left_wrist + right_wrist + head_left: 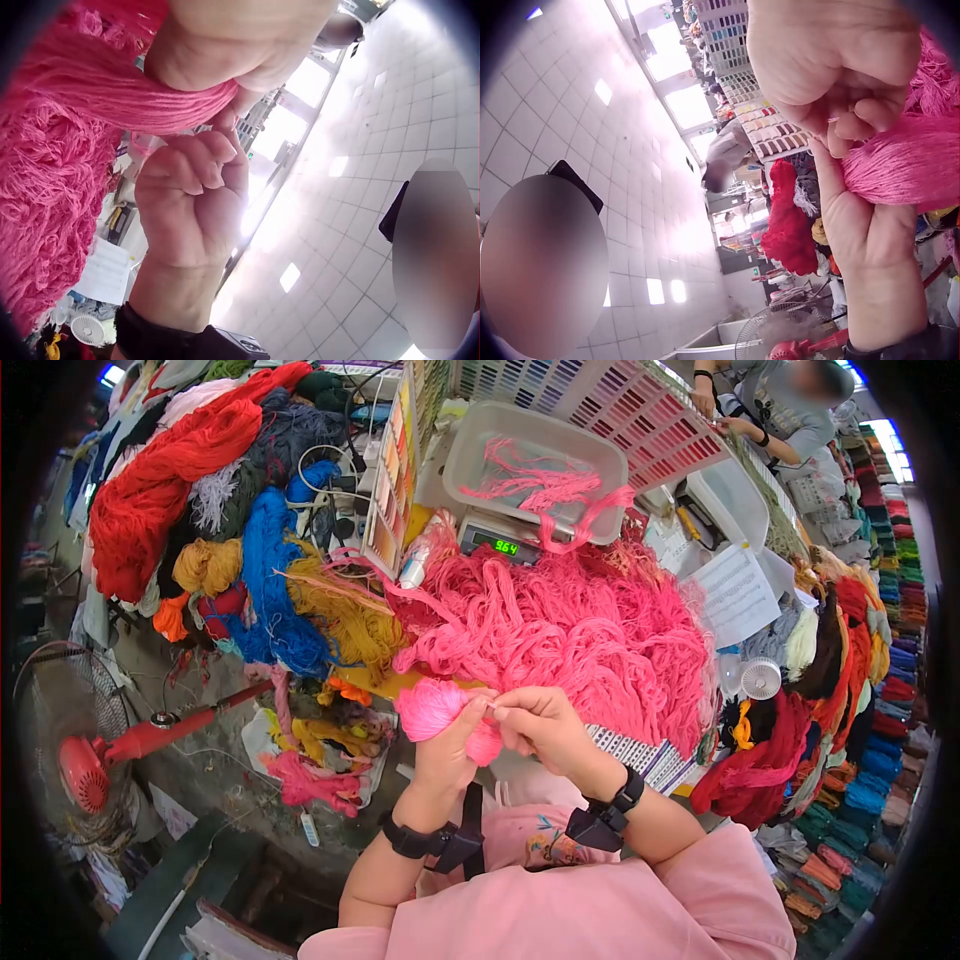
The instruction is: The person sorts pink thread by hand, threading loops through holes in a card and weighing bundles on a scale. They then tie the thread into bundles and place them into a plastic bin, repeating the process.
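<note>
My left hand (447,752) grips a pink skein of yarn (428,707), its thumb pointing up at the right fingertips. Close beside it, my right hand (548,726) has its fingers curled, with thumb and forefinger pinched together at the skein's edge. In the right wrist view a thin pink strand (833,120) shows at the right fingers. The skein (127,94) spans out from the left palm in the left wrist view. A large heap of loose pink yarn (600,635) lies on the table just beyond both hands.
A scale (503,546) with a green lit display carries a plastic tub (455,465) with pink strands. Colour charts (392,480) stand behind. Coloured skeins (265,570) crowd the left side, near a red fan (85,770). Paper sheets (738,595) and a small white fan (761,678) lie right.
</note>
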Motion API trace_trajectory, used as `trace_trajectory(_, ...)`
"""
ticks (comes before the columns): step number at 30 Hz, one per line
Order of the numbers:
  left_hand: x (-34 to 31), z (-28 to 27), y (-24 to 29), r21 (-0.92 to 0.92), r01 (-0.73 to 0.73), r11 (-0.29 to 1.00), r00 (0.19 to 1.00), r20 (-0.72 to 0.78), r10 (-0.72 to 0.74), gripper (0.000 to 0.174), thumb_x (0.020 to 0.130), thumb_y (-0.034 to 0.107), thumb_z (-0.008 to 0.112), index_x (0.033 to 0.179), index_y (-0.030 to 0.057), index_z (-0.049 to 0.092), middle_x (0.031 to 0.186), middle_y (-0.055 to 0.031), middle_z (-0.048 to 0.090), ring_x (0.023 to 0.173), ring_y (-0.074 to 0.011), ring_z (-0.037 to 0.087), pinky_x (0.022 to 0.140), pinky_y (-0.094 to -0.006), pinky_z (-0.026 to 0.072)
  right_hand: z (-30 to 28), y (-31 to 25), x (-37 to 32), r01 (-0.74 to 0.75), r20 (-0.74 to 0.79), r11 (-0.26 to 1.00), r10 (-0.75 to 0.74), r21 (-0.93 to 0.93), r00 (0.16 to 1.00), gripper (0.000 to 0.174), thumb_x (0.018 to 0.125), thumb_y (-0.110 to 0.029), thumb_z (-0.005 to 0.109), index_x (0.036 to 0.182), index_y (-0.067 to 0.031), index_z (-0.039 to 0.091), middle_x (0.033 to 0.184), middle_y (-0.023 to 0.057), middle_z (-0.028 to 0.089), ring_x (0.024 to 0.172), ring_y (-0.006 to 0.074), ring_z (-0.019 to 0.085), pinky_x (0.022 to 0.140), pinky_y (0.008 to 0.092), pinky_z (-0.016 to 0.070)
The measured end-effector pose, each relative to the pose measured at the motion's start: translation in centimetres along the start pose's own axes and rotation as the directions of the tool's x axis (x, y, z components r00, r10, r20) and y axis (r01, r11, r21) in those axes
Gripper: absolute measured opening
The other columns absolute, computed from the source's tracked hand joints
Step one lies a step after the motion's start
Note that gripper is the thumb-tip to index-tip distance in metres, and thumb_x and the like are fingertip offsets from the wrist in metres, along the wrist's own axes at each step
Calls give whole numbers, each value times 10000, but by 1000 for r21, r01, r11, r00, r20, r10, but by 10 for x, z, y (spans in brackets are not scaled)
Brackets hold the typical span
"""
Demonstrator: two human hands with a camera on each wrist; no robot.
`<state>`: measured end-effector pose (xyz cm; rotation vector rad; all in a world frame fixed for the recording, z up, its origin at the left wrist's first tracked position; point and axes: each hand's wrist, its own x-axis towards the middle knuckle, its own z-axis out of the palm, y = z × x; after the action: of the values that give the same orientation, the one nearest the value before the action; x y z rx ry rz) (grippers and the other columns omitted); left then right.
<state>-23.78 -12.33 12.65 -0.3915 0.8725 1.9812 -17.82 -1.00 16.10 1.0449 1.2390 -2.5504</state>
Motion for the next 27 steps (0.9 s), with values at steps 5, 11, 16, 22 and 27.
trace_trajectory(5, -1, 0, -3, -21, 14, 1000, 999, -47, -15, 123, 758, 58, 538, 868, 3, 534, 821, -63, 549, 737, -136, 527, 665, -244, 428, 5, -1, -1, 26, -24, 999, -26, -26, 999, 47, 738, -43, 536, 769, -9, 541, 497, -20, 444, 388, 27, 355, 353, 164, 247)
trace_trajectory(11, -4, -1, -3, -6, 9, 1000, 1000, -23, -9, 139, 769, 77, 528, 885, 2, 519, 806, -60, 544, 727, -132, 522, 661, -246, 425, 2, 2, -2, 18, -19, 999, -19, -50, 1000, 52, 733, -44, 536, 755, -3, 560, 501, -1, 462, 380, 38, 356, 349, 167, 245)
trace_trajectory(16, -5, 0, -2, 31, -1, 1000, 999, 37, 0, 135, 792, 91, 495, 889, -3, 510, 800, -56, 535, 725, -132, 518, 654, -246, 420, 1, 6, -1, 3, -13, 998, -2, 64, 1000, 50, 732, -46, 538, 749, -8, 567, 506, 5, 467, 390, 40, 368, 354, 171, 254)
trace_trajectory(22, -13, -12, 7, 34, -27, 999, 999, 24, 26, 188, 847, 174, 383, 826, 17, 484, 690, -44, 514, 626, -119, 499, 577, -210, 397, -18, -6, 7, -66, 118, 978, 43, 199, 992, 66, 733, -86, 556, 770, -34, 573, 551, -43, 472, 446, 17, 378, 393, 159, 257)
trace_trajectory(27, -33, -60, 43, -249, 181, 951, 945, 312, -98, 159, 837, 179, 390, 824, 48, 479, 453, 30, 339, 398, -79, 327, 423, -188, 285, -92, -26, 80, 289, -86, 491, -608, -822, 789, 65, 690, -64, 556, 665, -4, 568, 720, 64, 576, 556, 171, 525, 522, 248, 418)
